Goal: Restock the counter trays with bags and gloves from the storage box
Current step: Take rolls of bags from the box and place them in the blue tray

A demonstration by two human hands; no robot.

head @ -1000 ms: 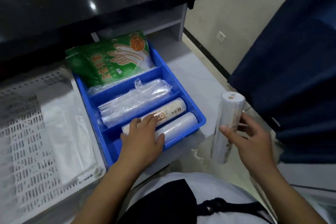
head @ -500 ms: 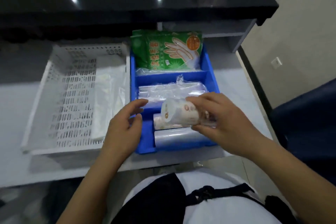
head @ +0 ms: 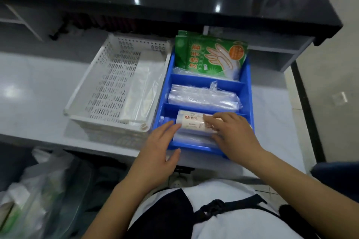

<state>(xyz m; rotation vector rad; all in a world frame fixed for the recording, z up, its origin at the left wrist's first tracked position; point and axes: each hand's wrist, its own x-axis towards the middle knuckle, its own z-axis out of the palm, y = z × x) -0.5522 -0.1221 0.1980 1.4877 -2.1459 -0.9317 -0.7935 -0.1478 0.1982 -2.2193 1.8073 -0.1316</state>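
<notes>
The right hand [head: 232, 132] lies over a labelled roll of bags [head: 191, 123] in the nearest compartment of the blue tray [head: 247, 83], fingers laid across the roll's right half; whether they curl round it or only press on it cannot be told, since the hand hides that end. The left hand [head: 161, 147] is spread, its fingertips touching the roll's left end at the tray's front left corner, thumb out over the counter [head: 38, 91] edge. Under the roll, clear wrapped rolls show only as a blurred strip. The middle compartment holds a clear pack of bags [head: 202, 97], the far one green glove packets [head: 210, 54] standing tilted against the back. Just left of the tray, touching it, sits a white perforated basket [head: 108, 83] with clear plastic bags [head: 141, 91] along its right side. At lower left a plastic sack [head: 35, 198] is blurred and cut off by the frame.
</notes>
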